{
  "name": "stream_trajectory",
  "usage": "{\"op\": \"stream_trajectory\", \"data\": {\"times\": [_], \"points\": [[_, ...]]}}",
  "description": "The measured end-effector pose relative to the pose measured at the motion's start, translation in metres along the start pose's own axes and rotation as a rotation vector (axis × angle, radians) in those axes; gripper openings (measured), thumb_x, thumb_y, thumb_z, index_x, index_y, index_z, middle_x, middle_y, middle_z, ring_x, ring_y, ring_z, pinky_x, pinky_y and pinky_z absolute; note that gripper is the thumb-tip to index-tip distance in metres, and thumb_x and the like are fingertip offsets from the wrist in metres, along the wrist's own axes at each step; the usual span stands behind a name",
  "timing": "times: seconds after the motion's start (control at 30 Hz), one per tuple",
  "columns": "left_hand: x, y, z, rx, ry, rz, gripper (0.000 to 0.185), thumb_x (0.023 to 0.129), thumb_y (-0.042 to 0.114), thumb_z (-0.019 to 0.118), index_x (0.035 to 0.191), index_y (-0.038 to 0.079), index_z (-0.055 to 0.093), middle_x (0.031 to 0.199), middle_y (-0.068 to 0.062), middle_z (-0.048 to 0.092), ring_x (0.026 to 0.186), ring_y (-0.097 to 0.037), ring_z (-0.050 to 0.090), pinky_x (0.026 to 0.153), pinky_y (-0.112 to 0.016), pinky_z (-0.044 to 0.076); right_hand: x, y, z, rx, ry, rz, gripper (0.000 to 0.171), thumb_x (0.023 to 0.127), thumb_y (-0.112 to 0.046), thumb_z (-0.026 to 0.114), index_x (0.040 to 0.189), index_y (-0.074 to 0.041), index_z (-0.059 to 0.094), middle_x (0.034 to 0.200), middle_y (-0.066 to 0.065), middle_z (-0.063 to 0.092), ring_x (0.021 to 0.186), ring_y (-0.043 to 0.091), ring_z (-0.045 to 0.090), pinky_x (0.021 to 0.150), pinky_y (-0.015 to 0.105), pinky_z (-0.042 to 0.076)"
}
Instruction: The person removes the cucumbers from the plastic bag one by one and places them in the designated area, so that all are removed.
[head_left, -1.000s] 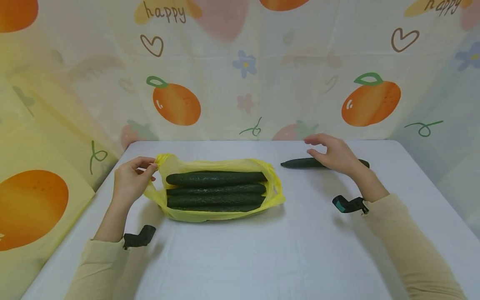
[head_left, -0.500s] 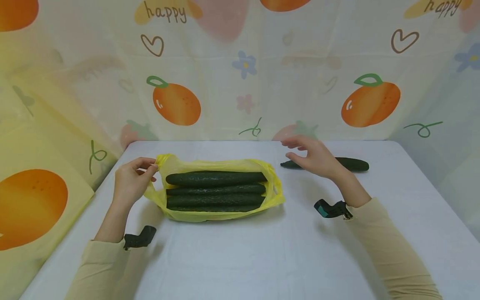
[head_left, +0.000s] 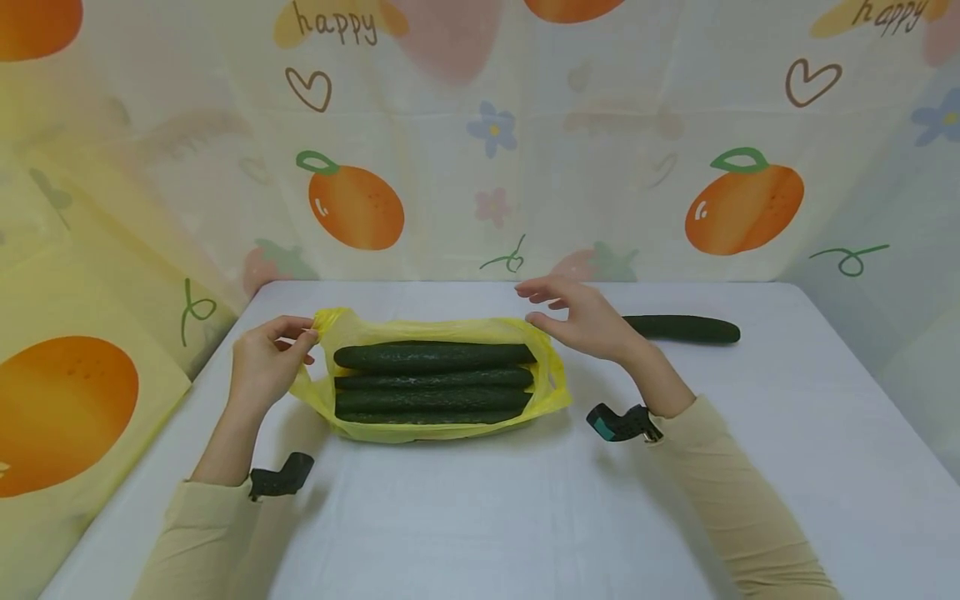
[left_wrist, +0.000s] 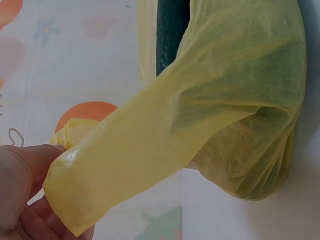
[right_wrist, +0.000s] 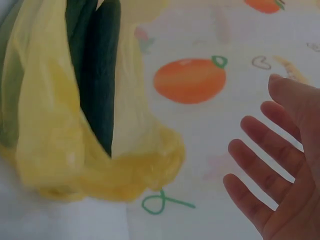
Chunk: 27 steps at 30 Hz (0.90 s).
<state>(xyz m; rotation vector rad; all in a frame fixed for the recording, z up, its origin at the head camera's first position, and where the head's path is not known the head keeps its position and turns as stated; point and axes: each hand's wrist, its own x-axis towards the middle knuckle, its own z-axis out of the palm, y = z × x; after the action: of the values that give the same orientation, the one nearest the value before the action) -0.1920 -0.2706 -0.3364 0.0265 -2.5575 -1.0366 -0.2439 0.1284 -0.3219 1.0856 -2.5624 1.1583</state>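
A person's left hand pinches the handle of a yellow plastic bag at its far left corner, thumb against fingers, in a narrow grip filled with the thin film. The left wrist view shows that handle drawn out in a long strip, a hold that probably serves to steady the limp plastic and spread the bag's mouth. Inside, dark green cucumbers, at least three, lie side by side along the bag's length; the arrangement likely saves room, and their weight appears to anchor the bag on the white worktop, left of centre. The right hand hovers by the bag's far right corner, its grip wide and holding nothing: the right wrist view shows the fingers spread and loosely bent, apart from the plastic. A loose cucumber lies on the far right of the worktop, roughly parallel to those in the bag, its left end hidden behind the right hand. Its place beyond the bag's right end seems to suit that hand's easy reach. A fruit-printed cloth hangs behind the far edge.
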Motion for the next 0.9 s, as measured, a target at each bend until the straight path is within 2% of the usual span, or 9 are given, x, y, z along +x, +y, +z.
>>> {"op": "stream_trajectory", "data": {"times": [0.17,0.5,0.73,0.9], "points": [[0.0,0.0,0.0,-0.002,-0.003,0.0,0.023,0.089,0.022,0.06,0.102,0.004,0.067,0.091,-0.018,0.067,0.052,-0.002,0.06,0.038,-0.018,0.041,0.01,-0.009,0.008,0.046,-0.033,-0.004,0.041,0.09,-0.022,0.06,0.128,-0.012,0.051,0.123,0.003,0.058,0.11,0.019,0.056,0.092,0.038,0.046],[-0.001,0.0,-0.003,0.002,-0.006,-0.012,0.024,0.089,0.023,0.06,0.103,0.004,0.067,0.091,-0.018,0.067,0.052,0.002,0.058,0.038,-0.018,0.041,0.037,-0.023,0.032,0.058,-0.113,-0.021,0.04,0.089,-0.024,0.061,0.126,-0.015,0.052,0.123,0.002,0.057,0.107,0.015,0.057,0.091,0.035,0.047],[-0.001,0.0,-0.003,-0.001,-0.005,-0.007,0.023,0.089,0.021,0.06,0.102,0.004,0.067,0.091,-0.018,0.067,0.051,0.003,0.058,0.039,-0.018,0.042,0.052,-0.022,0.049,0.09,-0.18,0.004,0.037,0.089,-0.022,0.061,0.124,-0.014,0.053,0.121,0.001,0.058,0.102,0.015,0.059,0.09,0.04,0.048],[-0.001,-0.002,-0.003,-0.006,0.006,0.011,0.021,0.088,0.019,0.061,0.101,0.003,0.067,0.089,-0.018,0.067,0.051,0.004,0.057,0.04,-0.017,0.043,0.057,-0.017,0.061,0.072,-0.251,0.014,0.037,0.09,-0.024,0.059,0.126,-0.015,0.052,0.122,0.003,0.058,0.1,0.013,0.06,0.085,0.031,0.05]]}}
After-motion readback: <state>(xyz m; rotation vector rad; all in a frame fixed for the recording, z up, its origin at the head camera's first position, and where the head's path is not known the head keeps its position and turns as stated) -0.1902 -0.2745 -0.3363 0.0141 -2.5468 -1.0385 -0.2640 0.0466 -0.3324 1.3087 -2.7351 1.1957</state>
